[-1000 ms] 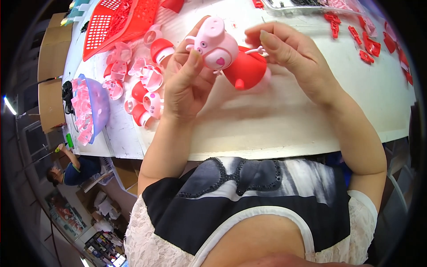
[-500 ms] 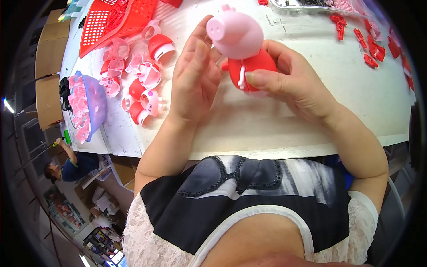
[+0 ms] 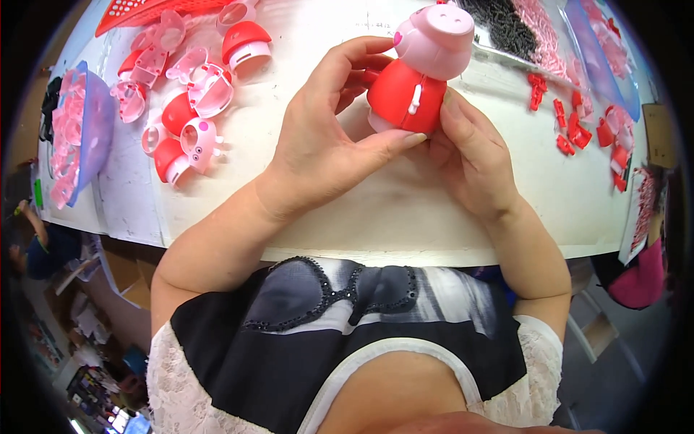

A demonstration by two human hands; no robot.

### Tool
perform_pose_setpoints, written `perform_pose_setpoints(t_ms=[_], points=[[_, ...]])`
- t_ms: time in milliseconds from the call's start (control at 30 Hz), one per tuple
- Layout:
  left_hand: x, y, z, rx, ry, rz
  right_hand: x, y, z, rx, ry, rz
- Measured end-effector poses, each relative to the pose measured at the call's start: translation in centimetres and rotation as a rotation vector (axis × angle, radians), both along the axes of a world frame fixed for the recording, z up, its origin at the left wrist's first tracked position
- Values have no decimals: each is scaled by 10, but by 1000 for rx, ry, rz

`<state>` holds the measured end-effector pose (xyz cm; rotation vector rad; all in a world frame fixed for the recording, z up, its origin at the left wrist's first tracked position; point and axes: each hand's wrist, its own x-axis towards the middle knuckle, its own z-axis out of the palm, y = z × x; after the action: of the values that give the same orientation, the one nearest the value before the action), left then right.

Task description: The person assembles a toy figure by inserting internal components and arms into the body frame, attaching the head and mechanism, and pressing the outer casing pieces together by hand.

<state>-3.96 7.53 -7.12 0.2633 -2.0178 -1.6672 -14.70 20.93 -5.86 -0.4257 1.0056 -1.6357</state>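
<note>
Between both hands, over the white table, is a plastic pig figure with a pink head (image 3: pixel 434 45) and a red body (image 3: pixel 406 94). A small white piece (image 3: pixel 415 100) lies along the body's front. My left hand (image 3: pixel 325 130) closes on the body from the left, its thumb across the lower edge and its fingers partly hidden behind. My right hand (image 3: pixel 477 155) grips the lower right side, thumb up along the body, other fingers tucked underneath. The figure leans slightly, its snout turned up and to the right.
Pink and red shell parts (image 3: pixel 210 90) lie at left, beside a blue bowl (image 3: pixel 94 130) of pink pieces. A red basket (image 3: pixel 119 18) stands far left. Right are a tray of black and pink strands (image 3: pixel 515 32), small red parts (image 3: pixel 536 88) and a bluish bin (image 3: pixel 627 98). People are at both sides.
The figure has moved right and turned, its snout swinging from left to upper right. My left hand, open beside it before, now grips the body. My view has shifted right.
</note>
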Motion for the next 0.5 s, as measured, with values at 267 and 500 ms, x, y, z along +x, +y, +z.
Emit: perform_pose_setpoints(t_ms=[267,500], points=[[2,0,-1,10,87,-25,2,-1,3,128,125,-38],[7,-6,5,76,-94,-260,-26,4,8,110,492,-49]])
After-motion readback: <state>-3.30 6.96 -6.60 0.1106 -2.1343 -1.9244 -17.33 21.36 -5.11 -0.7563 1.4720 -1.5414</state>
